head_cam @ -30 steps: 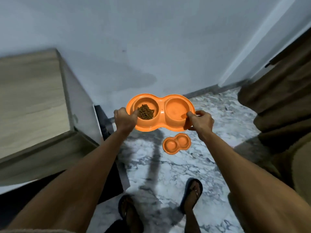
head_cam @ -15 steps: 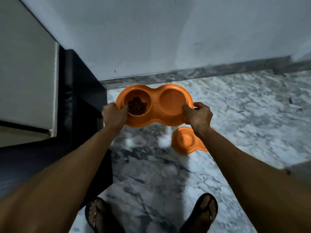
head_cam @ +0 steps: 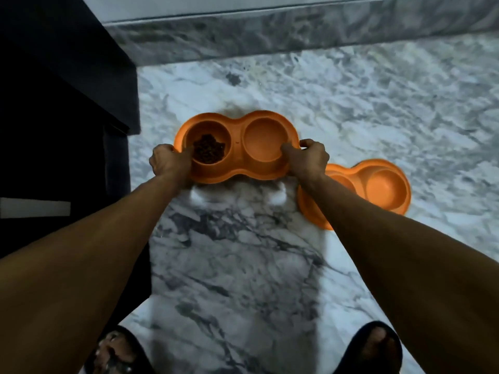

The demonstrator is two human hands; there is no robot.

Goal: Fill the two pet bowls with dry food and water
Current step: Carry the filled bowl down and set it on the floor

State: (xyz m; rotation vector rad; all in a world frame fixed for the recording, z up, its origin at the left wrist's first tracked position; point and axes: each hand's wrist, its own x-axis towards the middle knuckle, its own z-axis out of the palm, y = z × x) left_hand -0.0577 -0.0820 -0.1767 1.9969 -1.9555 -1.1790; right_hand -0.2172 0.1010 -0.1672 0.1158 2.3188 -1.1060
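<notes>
An orange double pet bowl (head_cam: 237, 160) is held level and low over the marble floor (head_cam: 243, 252), its long axis running left to right across the view, square to both forearms. Its left well carries a small heap of dry food (head_cam: 208, 152); the right-hand well (head_cam: 266, 141) shows bare orange, and no water can be made out in it. The left hand (head_cam: 168, 161) grips the left end, thumb hooked over the rim beside the food and fingers curled under the edge; the right hand (head_cam: 307, 159) grips the right end likewise, thumb inside the well and fingers wrapped round the outer rim. The bowl thus lies between the hands and just ahead of them, each hand equally near its own end. A shadow under the near edge suggests the bowl is not yet seated, though contact with the floor cannot be settled. A second double pet bowl (head_cam: 378, 187), both wells apparently empty, rests on the floor just right of the right hand and partly hidden by that forearm, its long axis roughly parallel to the held one. The coming move probably turns on lowering the held bowl straight down without overlapping this neighbour. A dark cabinet (head_cam: 54, 103) stands to the left, a marble skirting (head_cam: 270, 31) runs along the far edge of the floor, and sandals (head_cam: 116, 352) show at the near edge.
</notes>
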